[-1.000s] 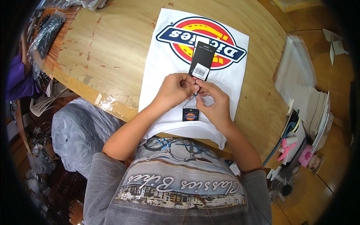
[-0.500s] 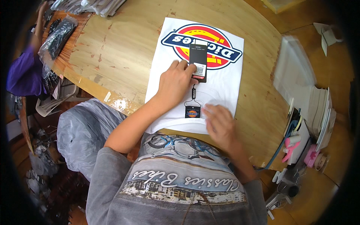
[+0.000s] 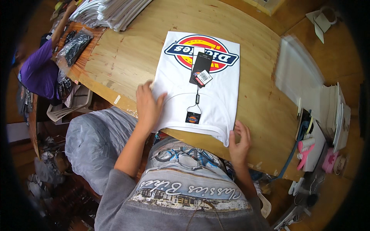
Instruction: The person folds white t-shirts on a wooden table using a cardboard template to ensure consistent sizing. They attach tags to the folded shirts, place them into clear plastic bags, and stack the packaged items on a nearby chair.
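A folded white T-shirt (image 3: 179, 79) lies on the table in front of me, with a red, yellow and blue oval print near its far end. Black and white hang tags (image 3: 200, 67) rest over the print, tied by a black string to the dark neck label (image 3: 193, 117). My left hand (image 3: 148, 106) is at the shirt's left edge, thumb and fingers spread. Beside the near right corner, where the cloth sticks out a little, is my right hand (image 3: 241, 141), its thumb apart from its half-curled fingers.
The wooden table (image 3: 119, 57) has a stack of white garments (image 3: 111, 13) at its far left. A person in a purple top (image 3: 40, 75) works beyond it, near a plastic-wrapped package (image 3: 79, 46). Clear plastic bags (image 3: 298, 67) and a pink-handled tool (image 3: 305, 152) are on the right.
My left hand has let go of the hang tags and moved to the shirt's left edge. My right hand has shifted right from beside the neck label to the near right corner.
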The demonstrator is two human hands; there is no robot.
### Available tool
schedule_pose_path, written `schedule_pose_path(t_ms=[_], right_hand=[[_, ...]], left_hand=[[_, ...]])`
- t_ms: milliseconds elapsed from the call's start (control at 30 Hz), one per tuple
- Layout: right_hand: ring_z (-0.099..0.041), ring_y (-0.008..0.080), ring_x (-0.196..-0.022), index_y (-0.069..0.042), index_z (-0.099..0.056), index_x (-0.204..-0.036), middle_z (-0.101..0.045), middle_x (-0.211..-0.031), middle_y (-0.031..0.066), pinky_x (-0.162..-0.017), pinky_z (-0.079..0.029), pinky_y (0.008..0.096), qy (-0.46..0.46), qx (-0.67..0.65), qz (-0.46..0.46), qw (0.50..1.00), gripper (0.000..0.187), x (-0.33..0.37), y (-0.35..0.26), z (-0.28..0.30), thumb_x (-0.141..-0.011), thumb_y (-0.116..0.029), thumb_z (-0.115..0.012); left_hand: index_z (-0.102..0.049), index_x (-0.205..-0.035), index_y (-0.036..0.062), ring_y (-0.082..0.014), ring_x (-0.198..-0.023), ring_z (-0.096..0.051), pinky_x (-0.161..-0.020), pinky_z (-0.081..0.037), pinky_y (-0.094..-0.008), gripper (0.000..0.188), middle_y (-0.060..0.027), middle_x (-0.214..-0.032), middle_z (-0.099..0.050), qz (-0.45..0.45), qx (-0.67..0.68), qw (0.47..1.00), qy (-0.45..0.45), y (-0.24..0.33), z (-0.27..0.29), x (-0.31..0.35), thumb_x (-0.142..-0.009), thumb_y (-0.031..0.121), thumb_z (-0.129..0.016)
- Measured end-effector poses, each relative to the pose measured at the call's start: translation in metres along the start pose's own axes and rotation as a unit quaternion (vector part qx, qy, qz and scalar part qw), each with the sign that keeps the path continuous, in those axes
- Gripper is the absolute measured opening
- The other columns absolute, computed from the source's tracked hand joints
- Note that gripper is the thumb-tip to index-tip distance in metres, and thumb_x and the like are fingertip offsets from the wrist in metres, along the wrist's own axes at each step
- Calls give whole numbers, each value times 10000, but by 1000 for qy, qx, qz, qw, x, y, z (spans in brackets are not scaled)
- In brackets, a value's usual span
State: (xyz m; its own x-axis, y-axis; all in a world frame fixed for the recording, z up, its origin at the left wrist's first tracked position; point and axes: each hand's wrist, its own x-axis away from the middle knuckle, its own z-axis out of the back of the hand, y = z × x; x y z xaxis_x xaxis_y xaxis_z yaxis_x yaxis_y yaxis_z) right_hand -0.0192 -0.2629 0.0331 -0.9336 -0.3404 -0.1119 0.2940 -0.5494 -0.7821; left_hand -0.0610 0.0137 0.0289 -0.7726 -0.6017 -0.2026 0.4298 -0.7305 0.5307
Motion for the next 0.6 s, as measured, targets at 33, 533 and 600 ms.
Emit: schedule_pose_path(t_ms=[33,533,600], right_hand=[[-514,191,-912,10,-459,-1136,-530,-1026,119,-790,-419,307,-24,-101,-101,990,367,5,15,4,-778,-26,-529],[-544,146,-861,39,-408,-1146,-562,-969,100,-768,-440,270,-275,-401,-309,817,380,-59,39,11,-827,-135,-520],[-535,154,-893,35,-382,-1171,-546,-1011,102,-809,-421,281,-256,-463,-303,793,397,-55,27,9,-821,-97,-518]], left_hand=[[-408,-1086,-49,-346,-940,-425,-823,-350,-388,549,-202,-962,-448,37,-12,999,-20,-1,4,17,-669,189,-674],[-444,-1021,-49,-397,-735,-573,-638,-455,-394,614,-244,-781,-578,185,25,971,-149,14,34,47,-605,299,-733],[-404,-1033,-26,-398,-708,-575,-610,-456,-398,632,-246,-745,-573,157,43,982,-94,12,39,47,-601,294,-736]])
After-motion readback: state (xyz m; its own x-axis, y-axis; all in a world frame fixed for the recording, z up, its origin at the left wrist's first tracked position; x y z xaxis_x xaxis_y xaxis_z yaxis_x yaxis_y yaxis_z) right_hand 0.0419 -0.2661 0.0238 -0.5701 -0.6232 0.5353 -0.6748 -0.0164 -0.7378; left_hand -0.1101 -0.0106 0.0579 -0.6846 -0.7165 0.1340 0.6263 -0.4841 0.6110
